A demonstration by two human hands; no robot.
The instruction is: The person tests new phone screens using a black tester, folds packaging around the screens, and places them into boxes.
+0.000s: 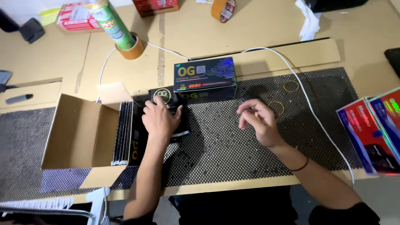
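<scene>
One flat black packet with a round pale emblem (163, 98) lies on the dotted black mat (233, 141) on the bench, pressed under the left hand (160, 121), its grip spread flat. The right hand (258, 121) hovers nearby, fingers loosely curled, empty. Behind stands a black rectangular box (205, 79); left, an open cardboard carton (83, 133).

Work table (258, 29) covered in flattened brown cardboard, seams taped. Black dotted mesh mat (233, 141) laid across the near half. White cable (308, 100) trailing over cardboard and mat. Two tape rolls: one (132, 49) under a green spray can (111, 23), one (223, 9) at the far edge. Two yellow rubber bands (291, 86) on the mat. White cloth (309, 21) crumpled at the far right. Red and blue boxes (373, 133) stacked at the right edge. Black marker (18, 98) at the left. Even overhead light, soft shadows.
</scene>
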